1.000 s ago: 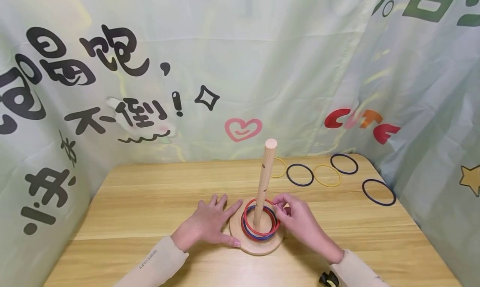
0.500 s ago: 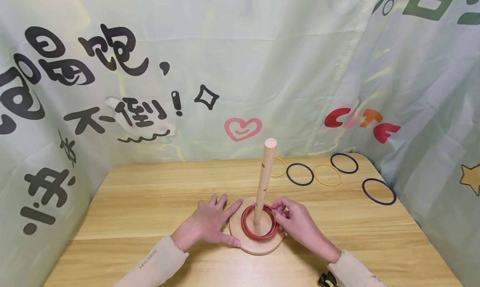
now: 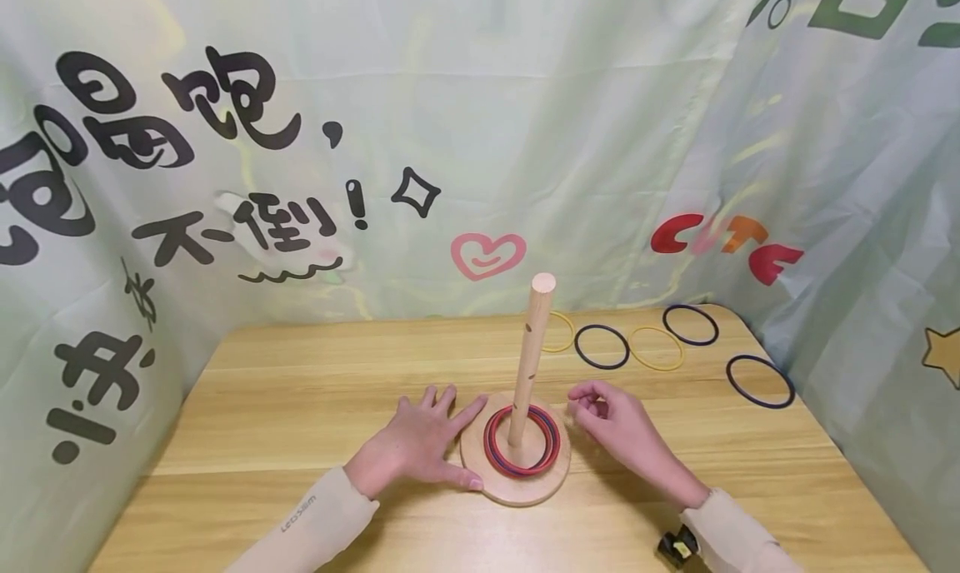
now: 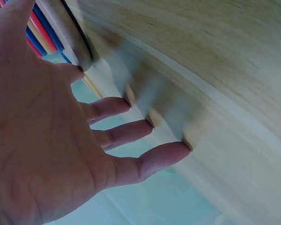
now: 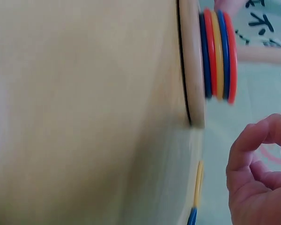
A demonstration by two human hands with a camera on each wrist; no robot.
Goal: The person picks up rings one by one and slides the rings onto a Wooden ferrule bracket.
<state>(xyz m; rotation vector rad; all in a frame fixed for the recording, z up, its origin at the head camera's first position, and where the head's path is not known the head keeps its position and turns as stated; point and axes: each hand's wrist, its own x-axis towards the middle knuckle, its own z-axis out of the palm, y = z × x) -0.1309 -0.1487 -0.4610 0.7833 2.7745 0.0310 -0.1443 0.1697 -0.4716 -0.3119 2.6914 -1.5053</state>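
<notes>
Resting on the wooden table [image 3: 300, 406], the round base [image 3: 521, 494] is being touched at its left edge by the left hand [image 3: 423, 444]. Fingers are being spread wide there, thumb and index being laid at the rim. In the left wrist view, the other fingertips [image 4: 175, 152] are being pointed to the tabletop; contact cannot be told.

The right hand [image 3: 618, 427] is being held just right of the base, apart from it, fingers being loosely bent. Both hands are being set apart, the base lying between them.

From the base the upright peg [image 3: 533, 348] is being raised, its foot being encircled by five stacked rings [image 5: 218, 56]. From the base upward, colours are being read as dark blue, red, yellow, blue, red.

Beyond, toward the far right, loose rings are being seen lying flat: a yellow ring [image 3: 573, 331] being partly hidden by the peg, then a dark blue ring [image 3: 603, 367], a second yellow ring [image 3: 660, 369], another dark blue ring [image 3: 697, 343] at the back, and a third dark blue one nearer the right edge.

Pale sleeves [image 3: 322, 515] are being worn. The table is being enclosed by printed cloth [image 3: 600, 140].
</notes>
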